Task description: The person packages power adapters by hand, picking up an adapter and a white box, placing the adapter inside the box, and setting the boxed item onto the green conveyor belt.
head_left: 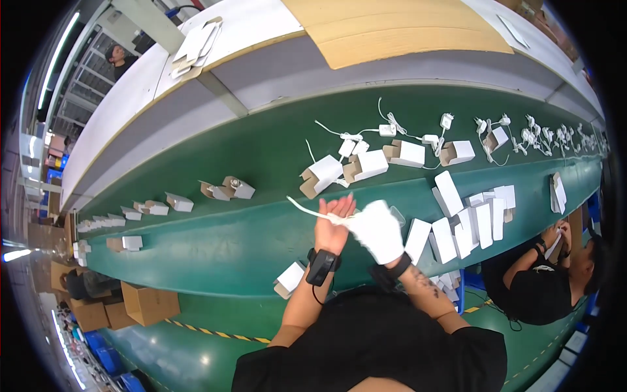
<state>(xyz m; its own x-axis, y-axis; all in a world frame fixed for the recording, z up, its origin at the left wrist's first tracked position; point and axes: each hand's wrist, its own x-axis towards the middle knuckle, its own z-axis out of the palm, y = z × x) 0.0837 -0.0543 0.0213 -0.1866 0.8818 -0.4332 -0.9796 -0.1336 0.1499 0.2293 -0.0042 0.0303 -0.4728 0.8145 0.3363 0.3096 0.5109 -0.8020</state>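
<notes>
On the left, open white cartons stand in a line along the green work surface [196, 248], ending in a brown-lined pair [239, 187] well apart from the hands. Nearer the body, a single white carton [289, 279] rests at the edge, just beside the left forearm. The white cable [307, 209] comes next: its free end points left and slightly away from the body, and its long axis slants down rightward, across the left fingers and on to the right glove. The left hand [333, 225] is bare, palm side up, fingers fairly straight and close together; I cannot tell whether they pinch the cable or merely let it lie across them. Just beyond those fingertips sits an open carton [321, 175], its brown mouth facing left and toward the body, so the left hand is the nearer one to it. The white-gloved right hand [377, 228] appears closed on the cable at its fingertips; whatever else the glove may hold is hidden. Right of it, white cartons [443, 240] lie grouped together, with plug adapters [446, 121] on the far side and a co-worker [542, 281] seated at the near edge.
</notes>
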